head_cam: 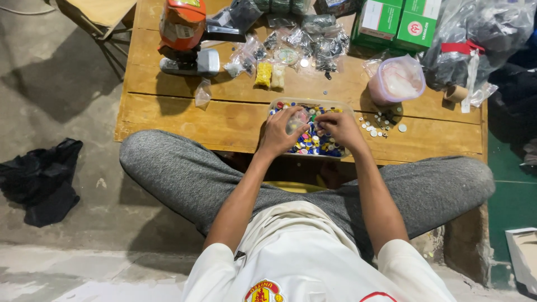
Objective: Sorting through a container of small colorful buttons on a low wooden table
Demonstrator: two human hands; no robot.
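A small clear bag (298, 119) was pinched shut-fingered by the left hand (278, 133) above the clear tub (341, 105) of coloured caps (313, 142) on the wooden table (184, 109), seemingly for filling, while the right hand (340, 128) was closed on caps.

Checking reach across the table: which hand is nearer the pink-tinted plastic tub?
Right. The right hand is in the clear tray of coloured caps, just left of the tub; the left hand lies farther left.

Person seated cross-legged, both bare forearms extended forward and converging. Left hand (278, 133) palm down, fingers curled, knuckles up. Right hand (341, 129) just beside it, fingers bent inward toward the left, fingertips close together. Whether either hand grips anything cannot be told.
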